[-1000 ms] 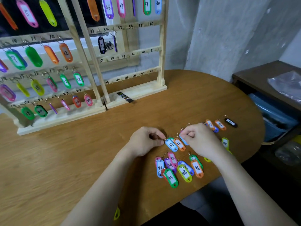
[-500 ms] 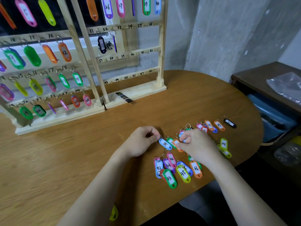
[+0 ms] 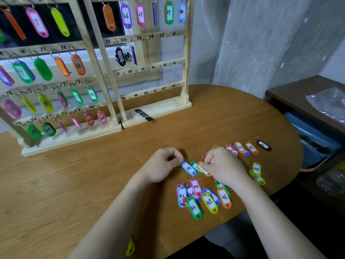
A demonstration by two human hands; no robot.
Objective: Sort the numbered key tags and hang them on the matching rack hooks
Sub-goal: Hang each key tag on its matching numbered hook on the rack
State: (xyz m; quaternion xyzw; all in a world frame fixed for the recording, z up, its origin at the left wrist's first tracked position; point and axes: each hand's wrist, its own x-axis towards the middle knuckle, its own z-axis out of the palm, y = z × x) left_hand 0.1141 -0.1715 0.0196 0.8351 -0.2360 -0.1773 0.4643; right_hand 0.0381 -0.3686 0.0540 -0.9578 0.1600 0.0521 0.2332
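Note:
My left hand (image 3: 162,165) pinches the ring of a blue tag marked 34 (image 3: 189,168), which lies on the wooden table (image 3: 74,184). My right hand (image 3: 222,165) is closed on an orange tag (image 3: 203,168) beside a green tag (image 3: 196,167). Below my hands lies a cluster of tags (image 3: 203,199) numbered 42 to 46. More tags (image 3: 242,148) lie to the right, with a black tag (image 3: 263,145) and yellow-green tags (image 3: 257,172). Two wooden racks (image 3: 149,107) stand at the back; the left one is nearly full, and the right one has bare hooks from 33 to 48.
A black strip (image 3: 143,115) leans on the right rack's base. A dark side table (image 3: 306,90) with a plastic bag (image 3: 328,103) and a blue bin (image 3: 313,139) stands right of the table. A concrete wall (image 3: 261,43) rises behind. A yellow tag (image 3: 130,247) hangs near the table's front edge.
My left hand has drawn the blue 34 tag leftward, away from the row. My right hand has shifted slightly left and lower onto the orange tag.

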